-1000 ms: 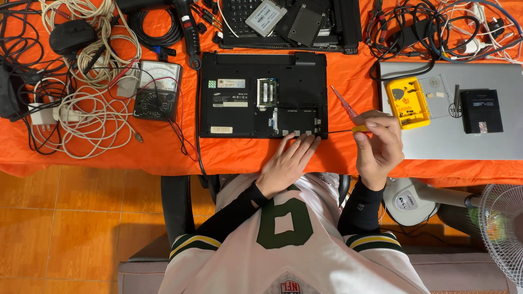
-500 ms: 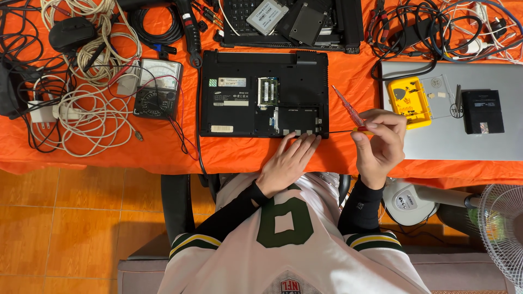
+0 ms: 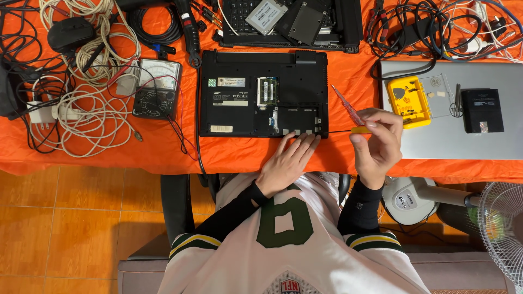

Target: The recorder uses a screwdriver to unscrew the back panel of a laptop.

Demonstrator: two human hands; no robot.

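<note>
A black laptop (image 3: 256,92) lies upside down on the orange cloth (image 3: 163,152), its bottom panel off and the memory slot exposed. My left hand (image 3: 287,160) rests flat with its fingertips on the laptop's near edge, at the open bay. My right hand (image 3: 377,142) hovers just right of the laptop and pinches a thin screwdriver (image 3: 348,111) with a red shaft and a yellow grip, tip pointing up and to the left.
A silver laptop (image 3: 447,136) at the right carries a yellow parts box (image 3: 406,100) and a black drive (image 3: 482,110). A multimeter (image 3: 157,90), coiled cables (image 3: 87,114), a mouse (image 3: 71,34) and another open laptop (image 3: 294,22) crowd the table. A fan (image 3: 498,223) stands lower right.
My right hand has turned the screwdriver slightly and shifted a little; my left hand stays on the laptop's near edge.
</note>
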